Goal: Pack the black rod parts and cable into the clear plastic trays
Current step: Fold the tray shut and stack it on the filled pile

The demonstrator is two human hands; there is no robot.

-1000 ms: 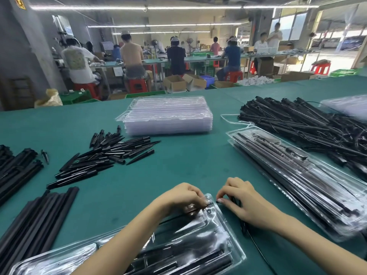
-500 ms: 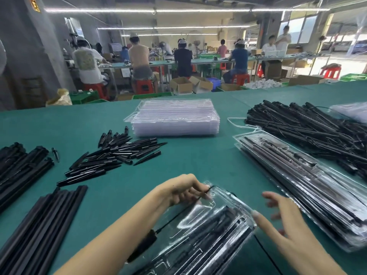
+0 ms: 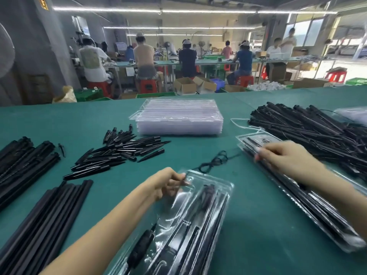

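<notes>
no legible writing; left hand (image 3: 168, 183) fingers pinch tray (image 3: 190, 215); right hand (image 3: 286, 157) grip unclear.

Two bare forearms are seen, entering from 7 and 4 o'clock. No sleeves are worn. Left hand (image 3: 167, 183) and right hand (image 3: 286, 155): pale-painted fingernails are noted; right hand is blurred.

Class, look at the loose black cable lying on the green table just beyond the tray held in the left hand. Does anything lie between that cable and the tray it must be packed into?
Nothing visible does. The cable lies in a loose tangle on bare green table right at the far end of the clear tray, whose far corner the left hand pinches. Only open table separates them.
</notes>
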